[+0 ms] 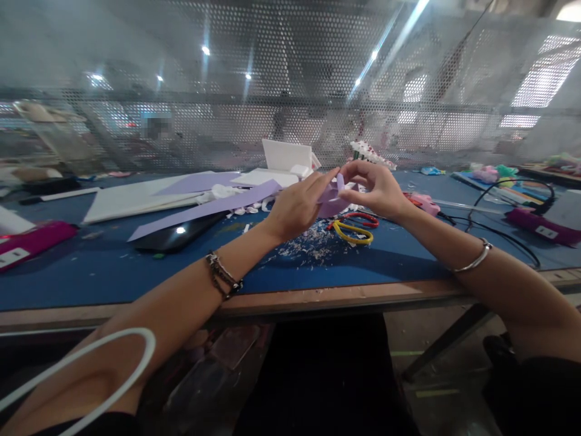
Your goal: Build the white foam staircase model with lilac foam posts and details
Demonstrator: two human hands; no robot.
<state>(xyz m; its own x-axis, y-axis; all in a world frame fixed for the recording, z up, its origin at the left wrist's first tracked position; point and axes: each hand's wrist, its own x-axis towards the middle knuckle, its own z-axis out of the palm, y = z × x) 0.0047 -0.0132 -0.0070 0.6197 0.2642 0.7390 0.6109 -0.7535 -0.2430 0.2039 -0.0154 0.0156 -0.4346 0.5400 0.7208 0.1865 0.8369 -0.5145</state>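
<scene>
In the middle of the head view, both my hands meet above the blue table around a curled lilac strip [333,207]. My left hand [297,204] is closed on the strip's left side, fingers pressed together and pointing away from me. With thumb and fingers, my right hand [376,188] pinches a small upright part of it. Just below lie scissors with red and yellow handles [354,235], their blades hidden. A long flat lilac strip [204,211] stretches to the left behind my left wrist, over a dark flat object [181,233].
Small pale clippings [311,245] litter the table [254,272]. White and lilac sheets [136,197] lie at left, an opened white box [287,158] behind. Purple power strips [542,225] flank both sides; a black cable [503,227] loops at right. A perforated metal screen [290,79] stands behind.
</scene>
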